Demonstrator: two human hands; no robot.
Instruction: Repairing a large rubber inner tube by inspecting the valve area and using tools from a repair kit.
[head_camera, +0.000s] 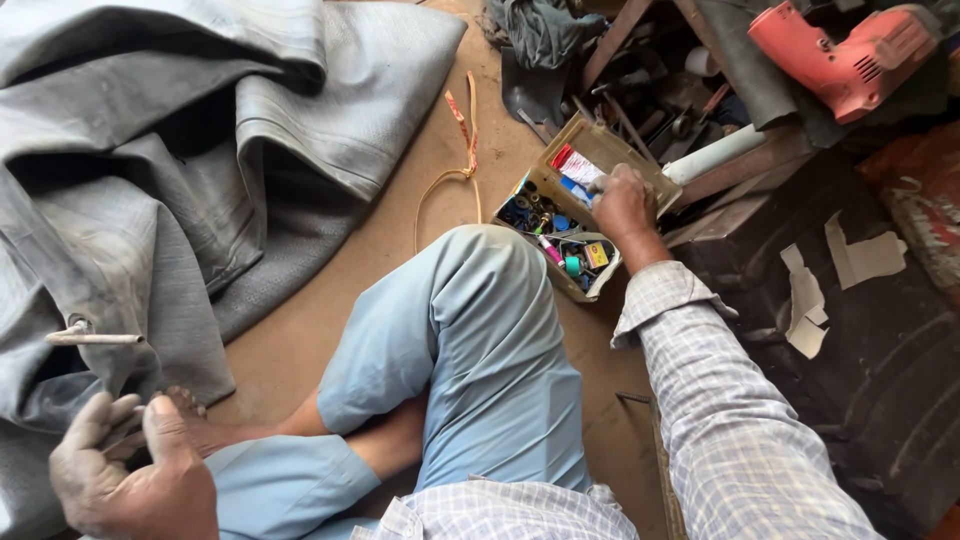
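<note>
The rubber inner tube (170, 140) is dull grey, the trousers (480, 350) pale blue. The shirt sleeve (730, 420) is checked white and grey; the power drill (850, 55) is salmon red.

Two bare hands are showing, one red plastic power drill (850, 52) is lying at top right, one compartmented beige plastic box (585, 205) is sitting open, and three torn beige paper scraps (806, 302) are lying on dark rubber.

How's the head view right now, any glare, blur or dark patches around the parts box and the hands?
Head view: soft, even daylight, no glare. The right hand in the compartment box is slightly motion-soft; small parts inside blur together. The left hand at the lower edge is sharp. The clutter behind the red drill sits in deep shadow, and straight edges bow near the corners.
</note>
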